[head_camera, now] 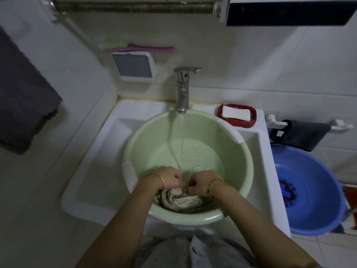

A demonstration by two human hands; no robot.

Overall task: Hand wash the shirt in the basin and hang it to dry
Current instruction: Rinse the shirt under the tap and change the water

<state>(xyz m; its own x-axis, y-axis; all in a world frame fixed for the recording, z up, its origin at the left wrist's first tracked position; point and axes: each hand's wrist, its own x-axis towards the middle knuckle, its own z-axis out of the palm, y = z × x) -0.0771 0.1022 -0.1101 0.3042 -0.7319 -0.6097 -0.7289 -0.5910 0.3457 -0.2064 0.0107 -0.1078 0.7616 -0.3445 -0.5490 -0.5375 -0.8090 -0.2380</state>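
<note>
Washing step judged in hand: bunched shirt (180, 200) is gripped by left hand (171, 177) and right hand (201, 183), fingers curled, at near side of green basin (237, 163) under running tap (183, 88). Rubbing, wringing judged next; hanging undone.

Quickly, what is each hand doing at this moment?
Left hand: closed, gripping the shirt in the green basin.
Right hand: closed, gripping the same shirt.

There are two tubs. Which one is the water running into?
The green tub under the running tap. The blue tub sits off to the right, away from it.
</note>
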